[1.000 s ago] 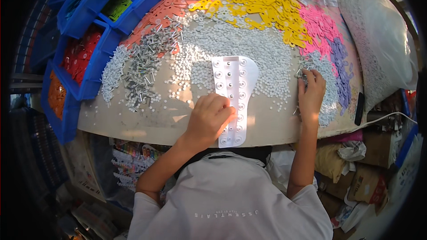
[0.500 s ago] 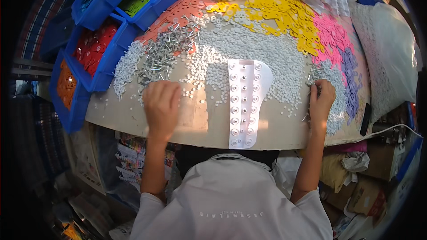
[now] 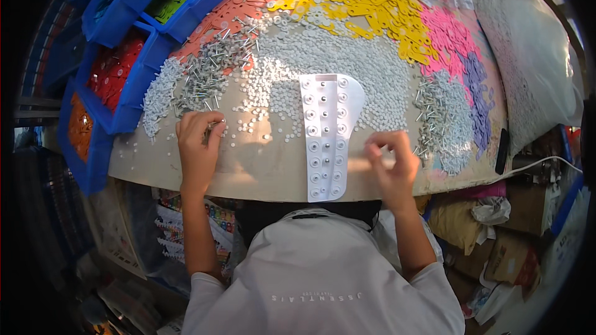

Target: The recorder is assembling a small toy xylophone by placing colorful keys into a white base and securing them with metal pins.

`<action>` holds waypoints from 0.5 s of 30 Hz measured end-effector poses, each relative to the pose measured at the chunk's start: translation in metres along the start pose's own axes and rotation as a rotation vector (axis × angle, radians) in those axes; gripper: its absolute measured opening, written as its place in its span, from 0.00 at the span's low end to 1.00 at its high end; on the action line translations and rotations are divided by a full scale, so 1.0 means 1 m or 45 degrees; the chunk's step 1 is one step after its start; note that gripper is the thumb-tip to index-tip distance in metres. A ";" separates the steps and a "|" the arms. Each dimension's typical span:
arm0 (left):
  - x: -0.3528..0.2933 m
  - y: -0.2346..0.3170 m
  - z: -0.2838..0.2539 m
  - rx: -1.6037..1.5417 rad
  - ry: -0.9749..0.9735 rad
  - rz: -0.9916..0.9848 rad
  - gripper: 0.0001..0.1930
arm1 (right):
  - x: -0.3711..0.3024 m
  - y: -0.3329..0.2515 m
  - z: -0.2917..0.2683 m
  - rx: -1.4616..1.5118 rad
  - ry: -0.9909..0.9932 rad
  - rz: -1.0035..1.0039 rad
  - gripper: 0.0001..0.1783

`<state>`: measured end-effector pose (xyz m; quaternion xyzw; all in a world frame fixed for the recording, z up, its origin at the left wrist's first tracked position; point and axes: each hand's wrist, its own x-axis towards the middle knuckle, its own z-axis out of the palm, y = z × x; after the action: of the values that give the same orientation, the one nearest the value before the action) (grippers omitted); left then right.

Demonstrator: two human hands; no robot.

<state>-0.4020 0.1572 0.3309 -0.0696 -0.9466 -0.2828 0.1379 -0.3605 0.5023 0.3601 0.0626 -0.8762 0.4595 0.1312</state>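
A white plastic tray with two rows of round pockets (image 3: pixel 326 133) lies lengthwise on the table (image 3: pixel 261 174) in front of me, with small white and metal parts in its pockets. My left hand (image 3: pixel 198 142) rests at the near edge of a heap of metal screws (image 3: pixel 208 74), its fingertips pinched on some of them. Just right of the tray's near half is my right hand (image 3: pixel 392 164), fingers curled, with small screws apparently held in them. A second heap of screws (image 3: pixel 442 115) lies beyond it.
Small white washers (image 3: pixel 323 56) cover the table's middle. Orange (image 3: pixel 230 9), yellow (image 3: pixel 379 9), pink (image 3: pixel 450 37) and purple (image 3: pixel 477 87) flat plastic pieces lie behind. Blue bins (image 3: pixel 133 96) line the left side. A big white bag (image 3: pixel 534 68) stands at the right.
My left hand left the tray and moved left to the screw heap. My right hand came back from the right screw heap toward the tray.
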 end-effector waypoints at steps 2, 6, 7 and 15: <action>-0.003 0.011 0.001 -0.183 0.020 -0.159 0.09 | -0.009 -0.014 0.011 0.131 -0.198 -0.065 0.08; -0.004 0.042 0.004 -0.663 0.043 -0.211 0.09 | -0.026 -0.013 0.025 0.121 -0.330 -0.099 0.08; -0.006 0.049 0.005 -0.625 -0.013 -0.021 0.10 | -0.029 -0.011 0.026 0.073 -0.366 -0.102 0.09; -0.030 0.094 0.022 -0.770 -0.350 0.109 0.08 | -0.033 -0.012 0.029 -0.036 -0.356 -0.165 0.11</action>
<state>-0.3586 0.2459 0.3529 -0.1847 -0.8257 -0.5329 -0.0061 -0.3309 0.4714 0.3447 0.1807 -0.8864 0.4245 0.0382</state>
